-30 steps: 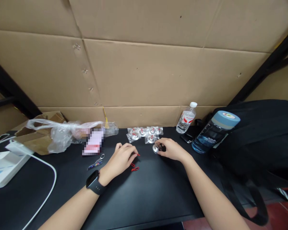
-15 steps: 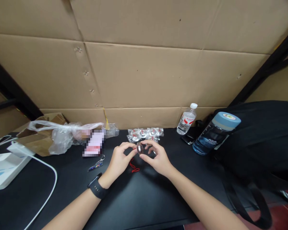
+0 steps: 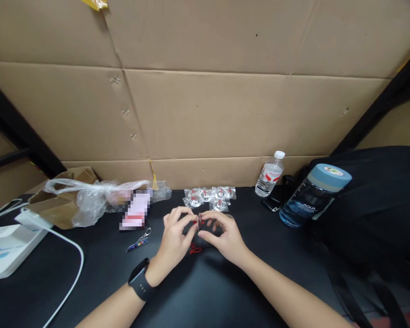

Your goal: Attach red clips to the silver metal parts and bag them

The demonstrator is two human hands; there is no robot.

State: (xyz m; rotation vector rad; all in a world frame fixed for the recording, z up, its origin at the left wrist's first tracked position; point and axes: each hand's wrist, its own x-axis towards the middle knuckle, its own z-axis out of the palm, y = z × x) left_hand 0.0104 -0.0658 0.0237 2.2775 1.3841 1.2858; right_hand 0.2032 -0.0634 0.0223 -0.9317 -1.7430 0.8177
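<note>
Between my two hands a small, round, shiny disc [image 3: 200,222] is held up, turned almost edge-on. My left hand [image 3: 176,234] pinches its left side with thumb and fingertips. From the right, the thumb and index finger of my right hand [image 3: 227,234] close on its rim, the other fingers curled behind. A looped red cord [image 3: 195,249] shows below the disc, partly behind my left hand; whether it joins the disc is hidden. Just beyond my fingers lie several clear packets [image 3: 210,195] with round silvery pieces and red bits inside.
Left on the black table [image 3: 177,300] are a keychain [image 3: 137,244], a blurred-out phone-like slab [image 3: 135,209], a plastic bag [image 3: 92,200], a cardboard box [image 3: 59,205] and a white power strip [image 3: 12,248]. A water bottle [image 3: 270,174], blue-lidded bottle [image 3: 310,196] and black bag [image 3: 379,205] stand right.
The disc has turned from showing its rounded face to nearly edge-on. My left fingers have shifted on it, and the view has moved slightly, so everything sits a little lower.
</note>
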